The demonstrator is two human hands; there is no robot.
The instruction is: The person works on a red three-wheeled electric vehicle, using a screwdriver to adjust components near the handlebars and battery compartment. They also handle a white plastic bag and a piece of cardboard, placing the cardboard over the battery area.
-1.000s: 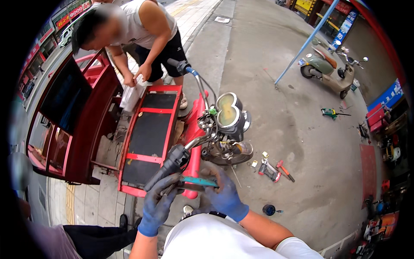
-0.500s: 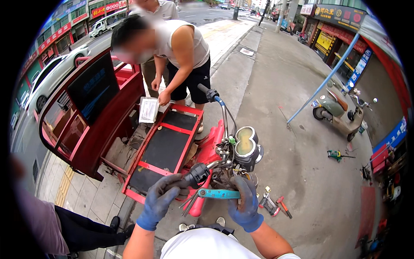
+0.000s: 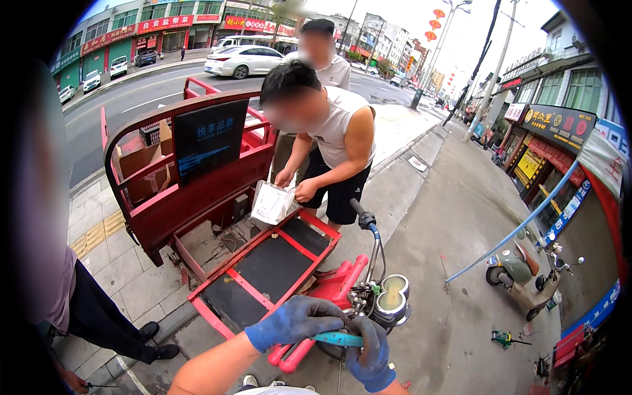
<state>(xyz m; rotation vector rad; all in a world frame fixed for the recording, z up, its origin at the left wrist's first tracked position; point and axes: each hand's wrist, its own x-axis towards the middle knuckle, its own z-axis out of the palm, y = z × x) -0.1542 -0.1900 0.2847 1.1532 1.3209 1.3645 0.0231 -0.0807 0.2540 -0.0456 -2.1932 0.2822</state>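
Note:
My right hand [image 3: 368, 355], in a blue glove with dark, dirty fingers, grips a folding hex key set [image 3: 336, 339] with a teal handle. The matching gloved left hand [image 3: 297, 321] is closed at the other end of the tool, its fingers meeting the right hand's; they hide the keys. Both hands are above the front of a red cargo tricycle, close to its round twin gauges [image 3: 393, 294] and handlebar [image 3: 376, 247]. A red-framed black seat base [image 3: 266, 273] lies just beyond the left hand.
Across the tricycle a person in a white sleeveless top [image 3: 345, 131] bends over, holding a white packet [image 3: 272, 203]; another in a dark cap stands behind. At left stands someone in dark trousers [image 3: 108, 316]. A scooter [image 3: 526, 273], green jack [image 3: 507, 339] and blue pole [image 3: 520, 230] are at right.
My left hand has come away from the handlebar grip to the hex keys, bringing both hands together. The view has tilted up. The person opposite now has both hands at the packet.

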